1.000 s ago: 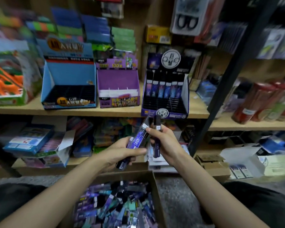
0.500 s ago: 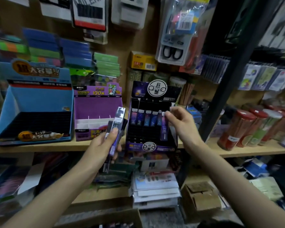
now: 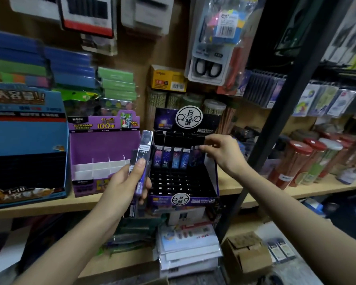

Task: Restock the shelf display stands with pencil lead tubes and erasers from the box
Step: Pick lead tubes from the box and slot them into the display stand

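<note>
A black and purple display stand (image 3: 183,199) with a grid of slots stands on the wooden shelf. Its back row holds several upright pencil lead tubes (image 3: 171,158). My right hand (image 3: 222,153) pinches the top of the rightmost tube (image 3: 195,159), which stands in the back row's right end. My left hand (image 3: 125,186) grips a small bunch of purple and black lead tubes (image 3: 142,161) upright, just left of the stand. The supply box is out of view.
A purple stand (image 3: 103,153) with white dividers and a blue stand (image 3: 27,140) sit left on the shelf (image 3: 255,192). A black shelf post (image 3: 275,116) rises right of my right hand. Red-lidded pencil tubs (image 3: 296,163) stand beyond it. Packets hang above.
My view rose from the box to the shelf. My right hand carried one tube up into the stand's back row. My left hand lifted its bunch beside the stand.
</note>
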A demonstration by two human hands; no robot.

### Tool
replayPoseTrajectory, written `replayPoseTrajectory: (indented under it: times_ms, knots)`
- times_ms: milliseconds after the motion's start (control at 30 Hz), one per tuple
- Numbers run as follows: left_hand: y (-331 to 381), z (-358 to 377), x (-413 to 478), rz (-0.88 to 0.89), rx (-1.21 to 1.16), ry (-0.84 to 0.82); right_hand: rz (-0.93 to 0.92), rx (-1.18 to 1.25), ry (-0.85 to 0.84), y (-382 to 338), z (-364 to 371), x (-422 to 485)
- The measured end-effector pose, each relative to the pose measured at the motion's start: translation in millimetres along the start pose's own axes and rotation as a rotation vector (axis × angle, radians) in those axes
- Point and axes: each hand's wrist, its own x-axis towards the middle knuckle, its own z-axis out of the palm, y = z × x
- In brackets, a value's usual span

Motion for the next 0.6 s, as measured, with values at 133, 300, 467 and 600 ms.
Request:
replayPoseTrajectory:
  times_ms: [133,300,467,600]
  knots:
    - [-3,4,3,-0.012,-0.002,-0.024,0.052,0.004,-0.045,1,0,3]
    - [-1,14,2,0.014,0.001,-0.052,0.087,0.011,-0.084,-2,-4,10]
    - [0,13,-1,0.011,-0.003,-0.043,0.111,0.035,-0.103,1,-3,16]
    - [2,11,-3,0.014,0.01,-0.047,0.14,0.07,-0.107,5,-6,13]
